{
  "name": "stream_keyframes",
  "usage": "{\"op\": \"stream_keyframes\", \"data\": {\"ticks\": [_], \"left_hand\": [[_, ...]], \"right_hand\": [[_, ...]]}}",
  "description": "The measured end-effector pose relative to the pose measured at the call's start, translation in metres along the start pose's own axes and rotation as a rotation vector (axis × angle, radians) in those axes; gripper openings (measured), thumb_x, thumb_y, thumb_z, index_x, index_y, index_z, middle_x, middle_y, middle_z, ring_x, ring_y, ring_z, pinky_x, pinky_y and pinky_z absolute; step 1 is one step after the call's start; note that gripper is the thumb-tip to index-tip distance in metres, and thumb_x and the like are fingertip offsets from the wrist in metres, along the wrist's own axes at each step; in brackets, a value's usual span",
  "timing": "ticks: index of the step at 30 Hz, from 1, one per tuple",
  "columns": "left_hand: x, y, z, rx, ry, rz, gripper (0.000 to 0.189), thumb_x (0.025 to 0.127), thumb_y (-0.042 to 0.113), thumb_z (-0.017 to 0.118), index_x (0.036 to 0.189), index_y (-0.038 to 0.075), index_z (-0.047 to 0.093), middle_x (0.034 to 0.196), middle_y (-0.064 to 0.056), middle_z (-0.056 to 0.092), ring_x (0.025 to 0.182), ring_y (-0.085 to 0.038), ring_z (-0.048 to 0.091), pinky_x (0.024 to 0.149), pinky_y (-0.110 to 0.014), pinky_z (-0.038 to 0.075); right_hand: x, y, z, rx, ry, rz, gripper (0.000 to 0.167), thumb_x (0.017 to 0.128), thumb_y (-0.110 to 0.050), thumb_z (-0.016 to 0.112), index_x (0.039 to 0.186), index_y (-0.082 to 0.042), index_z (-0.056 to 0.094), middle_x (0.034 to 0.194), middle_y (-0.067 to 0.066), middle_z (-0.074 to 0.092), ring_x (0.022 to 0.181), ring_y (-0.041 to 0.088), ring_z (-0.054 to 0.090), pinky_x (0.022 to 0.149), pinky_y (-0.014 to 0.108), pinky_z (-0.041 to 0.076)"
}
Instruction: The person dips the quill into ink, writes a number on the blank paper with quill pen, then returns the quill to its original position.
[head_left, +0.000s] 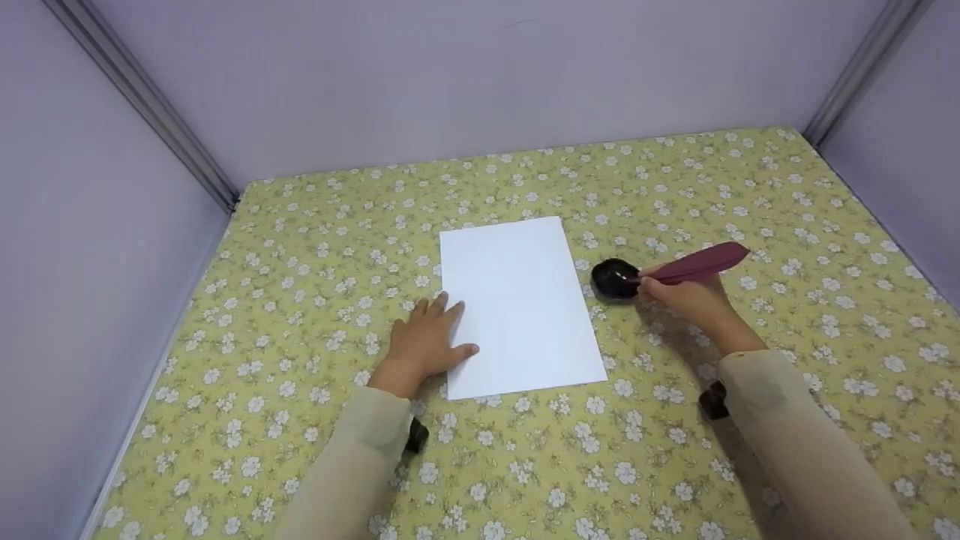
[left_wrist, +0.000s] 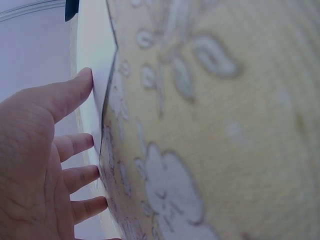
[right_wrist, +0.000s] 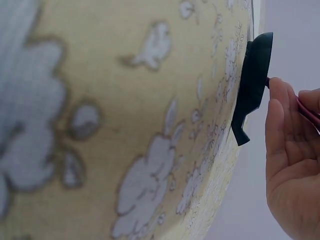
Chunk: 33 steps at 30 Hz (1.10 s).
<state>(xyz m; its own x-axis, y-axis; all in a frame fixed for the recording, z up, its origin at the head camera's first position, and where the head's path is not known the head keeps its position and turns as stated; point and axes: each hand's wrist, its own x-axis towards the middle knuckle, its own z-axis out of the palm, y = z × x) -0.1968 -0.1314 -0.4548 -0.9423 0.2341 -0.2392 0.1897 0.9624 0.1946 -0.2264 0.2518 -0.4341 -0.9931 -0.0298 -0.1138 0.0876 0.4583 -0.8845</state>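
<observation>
Floral-covered table (head_left: 225, 360) bears a white paper sheet (head_left: 517, 300), apparently unmarked, penwork seemingly undone; left hand (head_left: 424, 341), grip spread, overlaps its left edge; right hand (head_left: 686, 298), grip pinching a maroon feather quill (head_left: 703, 262), adjoins the black dish (head_left: 604, 289) alongside.

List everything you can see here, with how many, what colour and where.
floral tablecloth: 1, yellow-green with white flowers, covering the work surface
sheet of paper: 1, white, near the middle of the floral tablecloth
dish: 1, black, right of the sheet of paper
feather pen: 1, dark red, in the right hand, lower end at the dish
wall panels: 3, pale lilac, left, back and right
posts: 2, grey, at the back corners
wrist cameras: 2, black, at the cuffs
sleeves: 2, cream, on both arms
hands: 2, bare, left hand on the paper's left edge, right hand by the dish
</observation>
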Motion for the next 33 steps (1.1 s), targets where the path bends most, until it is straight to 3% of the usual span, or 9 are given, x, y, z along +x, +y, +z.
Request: {"op": "stream_keyframes", "data": {"ticks": [8,14,23,33], "left_hand": [[-0.001,0.0,0.0,-0.008,-0.006,-0.005,0.076,0.089,0.059,0.053,0.152,0.022,0.029,0.157,-0.008,0.017,0.142,-0.035,0.012,0.103,-0.064,0.023],[-0.001,-0.001,0.0,-0.017,-0.007,-0.007,0.077,0.089,0.06,0.053,0.152,0.022,0.029,0.158,-0.007,0.016,0.142,-0.034,0.011,0.104,-0.064,0.021],[-0.001,-0.001,0.0,-0.021,-0.007,-0.002,0.076,0.09,0.059,0.052,0.152,0.022,0.028,0.158,-0.008,0.015,0.142,-0.035,0.011,0.104,-0.064,0.02],[-0.002,0.0,-0.002,0.032,-0.009,0.002,0.077,0.09,0.062,0.049,0.152,0.023,0.028,0.157,-0.007,0.017,0.142,-0.035,0.014,0.102,-0.063,0.026]], "right_hand": [[0.001,-0.001,0.001,-0.008,0.013,-0.004,0.035,0.09,-0.024,0.067,0.113,0.002,0.069,0.09,0.004,0.072,0.076,0.008,0.068,0.066,0.021,0.053],[-0.002,-0.005,-0.001,0.009,0.029,0.025,0.041,0.09,-0.034,0.066,0.115,-0.001,0.069,0.09,0.001,0.072,0.082,0.012,0.068,0.072,0.021,0.052],[-0.003,-0.013,-0.005,0.038,0.059,0.058,0.053,0.089,-0.048,0.063,0.12,-0.005,0.066,0.092,-0.001,0.073,0.1,0.027,0.064,0.095,0.045,0.044],[0.004,-0.021,0.005,0.151,0.102,0.032,0.049,0.089,-0.046,0.064,0.118,-0.008,0.068,0.091,-0.006,0.072,0.093,0.014,0.064,0.093,0.036,0.045]]}}
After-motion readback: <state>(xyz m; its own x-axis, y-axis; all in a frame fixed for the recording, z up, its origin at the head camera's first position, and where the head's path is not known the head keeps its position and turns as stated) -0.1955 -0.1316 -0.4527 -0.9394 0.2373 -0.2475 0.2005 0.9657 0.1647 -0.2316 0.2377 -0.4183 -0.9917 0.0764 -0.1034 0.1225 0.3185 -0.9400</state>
